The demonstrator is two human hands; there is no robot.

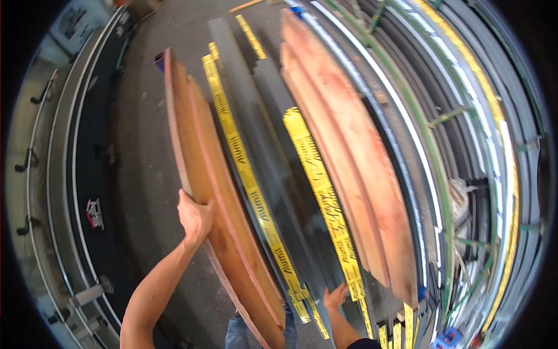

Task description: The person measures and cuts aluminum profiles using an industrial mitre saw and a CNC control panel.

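Note:
Wrapped round the outer edge of a long wooden board is my left hand. The board stands tilted on its side, running away from my legs. My right hand has its fingers stretched out beside the lower ends of long grey metal profiles, near a strip of yellow tape. A second yellow strip with black lettering runs along the profiles on the side towards the board. More wooden boards lean along the right side of the profiles.
To the right, a green-framed rack carries many long profiles. On the left stands a long dark bench or rail structure. Grey floor shows between. A blue plastic object lies at the lower right.

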